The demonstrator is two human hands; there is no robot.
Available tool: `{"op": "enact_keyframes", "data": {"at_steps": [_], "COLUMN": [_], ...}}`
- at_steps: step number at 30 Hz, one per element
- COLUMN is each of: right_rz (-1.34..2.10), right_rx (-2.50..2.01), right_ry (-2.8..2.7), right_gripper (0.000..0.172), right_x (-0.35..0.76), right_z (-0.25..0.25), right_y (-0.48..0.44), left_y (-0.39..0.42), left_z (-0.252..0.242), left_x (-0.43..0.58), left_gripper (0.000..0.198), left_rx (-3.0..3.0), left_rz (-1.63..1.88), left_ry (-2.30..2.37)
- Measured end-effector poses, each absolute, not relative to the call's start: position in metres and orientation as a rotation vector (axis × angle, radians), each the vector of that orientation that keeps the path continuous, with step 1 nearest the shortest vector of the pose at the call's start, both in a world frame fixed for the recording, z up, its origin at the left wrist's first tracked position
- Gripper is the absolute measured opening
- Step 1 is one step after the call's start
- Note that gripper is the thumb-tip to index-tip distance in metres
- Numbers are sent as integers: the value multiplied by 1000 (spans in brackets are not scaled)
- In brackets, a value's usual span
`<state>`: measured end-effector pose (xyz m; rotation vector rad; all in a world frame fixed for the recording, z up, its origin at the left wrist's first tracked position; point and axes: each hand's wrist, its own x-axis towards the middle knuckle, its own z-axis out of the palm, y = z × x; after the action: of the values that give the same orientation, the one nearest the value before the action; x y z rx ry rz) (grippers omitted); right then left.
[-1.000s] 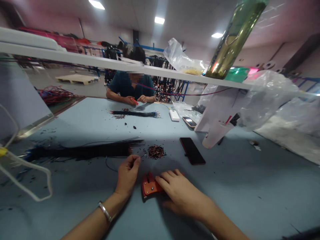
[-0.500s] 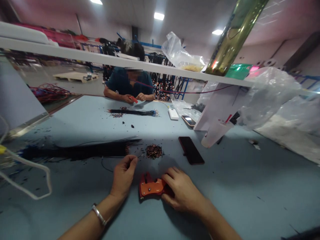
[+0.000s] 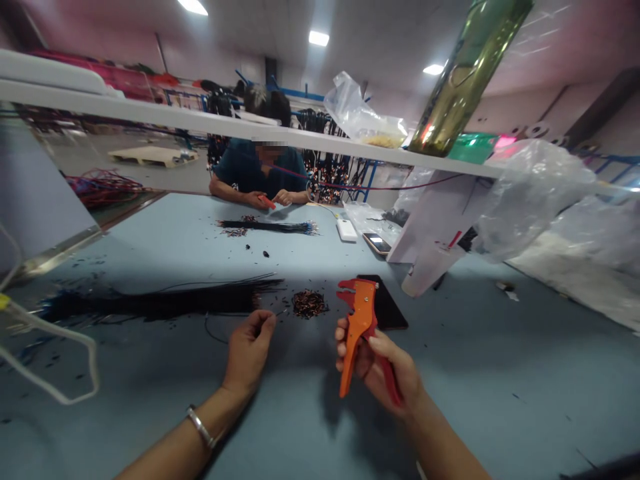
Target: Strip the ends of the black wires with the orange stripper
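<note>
- An orange flat-handled wire stripper (image 3: 357, 320) is gripped upright by the right hand (image 3: 385, 367), above the matte blue surface (image 3: 500, 373).
- A thin black wire (image 3: 213, 331) is pinched by the left hand (image 3: 249, 347), beside a black wire bundle (image 3: 165, 303).

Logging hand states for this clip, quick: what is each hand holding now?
Left hand: pinched shut, apparently on a thin black wire.
Right hand: closed around the orange wire stripper.

Left hand (image 3: 249, 347) low, pinched closed; right hand (image 3: 380, 370) held up, curled in grip
</note>
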<state>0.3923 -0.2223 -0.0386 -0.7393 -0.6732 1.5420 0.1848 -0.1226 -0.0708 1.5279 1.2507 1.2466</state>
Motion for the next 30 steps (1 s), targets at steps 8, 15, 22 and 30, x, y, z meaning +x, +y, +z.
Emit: {"op": "enact_keyframes", "data": {"at_steps": [8, 15, 22, 30], "right_rz": [1788, 1901, 1795, 1661], "right_rx": [-770, -682, -834, -1025], "right_ry": [-570, -614, -813, -1028], "right_gripper": [46, 54, 45, 32], "right_x": [368, 361, 362, 370], "right_z": [-47, -53, -53, -36], "right_y": [-224, -226, -227, -230], "left_y": [-122, -129, -134, -134], "left_z": [-71, -62, -59, -56], "left_x": [186, 188, 188, 191], "left_gripper": [24, 23, 24, 24], "left_rx": [1556, 1683, 1782, 1759], "left_rz": [1279, 1230, 1234, 1255], "left_ry": [1220, 1230, 1273, 1269]}}
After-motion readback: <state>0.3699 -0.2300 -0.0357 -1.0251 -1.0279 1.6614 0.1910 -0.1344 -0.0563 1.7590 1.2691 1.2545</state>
